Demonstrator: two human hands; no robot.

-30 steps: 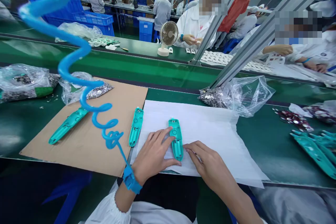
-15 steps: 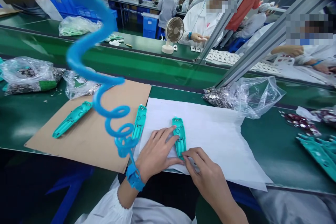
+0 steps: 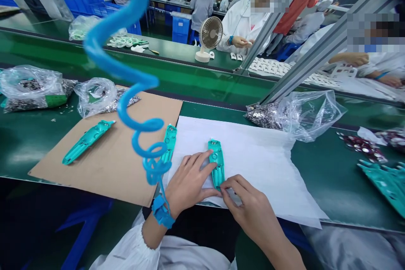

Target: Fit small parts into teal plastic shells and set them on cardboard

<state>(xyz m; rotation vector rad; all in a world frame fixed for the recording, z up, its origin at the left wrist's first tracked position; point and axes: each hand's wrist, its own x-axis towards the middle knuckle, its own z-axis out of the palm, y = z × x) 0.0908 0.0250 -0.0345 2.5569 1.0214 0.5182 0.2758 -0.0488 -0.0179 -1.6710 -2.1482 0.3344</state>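
A teal plastic housing half point(image 3: 217, 164) lies on the white sheet point(image 3: 253, 152), its long side pointing away from me and its inside facing up. My left hand point(image 3: 190, 179) steadies it, fingertips on its left and upper part and thumb by its near end. My right hand point(image 3: 247, 198) is closed in a pinch at the housing's near right end. Whatever its fingertips hold, if anything, is hidden. A second teal housing point(image 3: 170, 141) lies at the sheet's left edge, partly behind the blue coiled cord point(image 3: 148, 125) that runs to my left wristband point(image 3: 162, 212).
Another teal housing point(image 3: 87, 141) rests on the brown cardboard point(image 3: 126, 181). Bags of small metal parts point(image 3: 34, 88) stand at left, another bag point(image 3: 294, 114) at back right. Dark red parts point(image 3: 360, 145) and stacked teal housings point(image 3: 384, 185) lie at right. Co-workers sit beyond a metal post point(image 3: 284, 42).
The coiled cord has swung a little to the right. Both hands stay almost where they were on the teal housing, and the view has shifted slightly.
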